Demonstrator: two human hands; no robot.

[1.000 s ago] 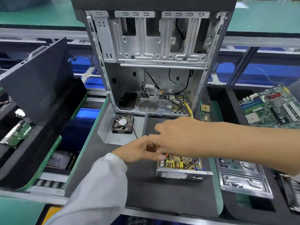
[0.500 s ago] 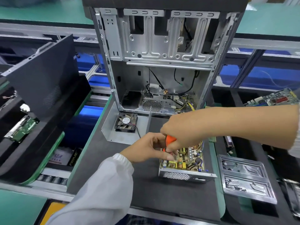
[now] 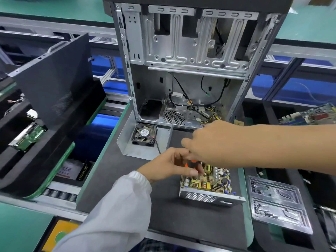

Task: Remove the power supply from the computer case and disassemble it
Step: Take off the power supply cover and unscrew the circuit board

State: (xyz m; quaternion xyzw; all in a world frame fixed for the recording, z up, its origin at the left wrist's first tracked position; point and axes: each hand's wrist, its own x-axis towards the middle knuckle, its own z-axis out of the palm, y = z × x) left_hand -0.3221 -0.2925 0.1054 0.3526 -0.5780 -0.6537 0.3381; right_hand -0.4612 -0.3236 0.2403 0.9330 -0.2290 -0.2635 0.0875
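- Grey sheet metal forms one open computer case [image 3: 190, 57] standing upright at the back of a dark foam mat [image 3: 190, 220]; its drive-bay wall is stamped with grooves and round holes, and loose black and yellow cables lie at its bottom.
- One power supply [image 3: 207, 188] sits on the mat in front of the case, out of it and with its cover off: a low metal tray with a honeycomb-perforated front wall, holding a circuit board crowded with small yellow and copper-coloured parts.
- One bent metal cover [image 3: 143, 142] lies on the mat just left of the case's base, with a single square black fan [image 3: 144, 133] resting in it; the fan's round hub label is too small to read.
- The left hand [image 3: 171, 166], in a white sleeve, curls its fingers at the far-left corner of the power supply, around an orange and black tool handle [image 3: 190, 163].
- The right hand [image 3: 205, 140], bare-armed, reaches in from the right above the same handle; its fingers bend downward, but whether they hold the handle cannot be told.
- "PRIME" is readable on one black box [image 3: 82, 171] in the gap at the left.
- One clear plastic tray [image 3: 278, 202] with two moulded compartments lies to the right.
- One green motherboard [image 3: 312, 114] shows at the far right.
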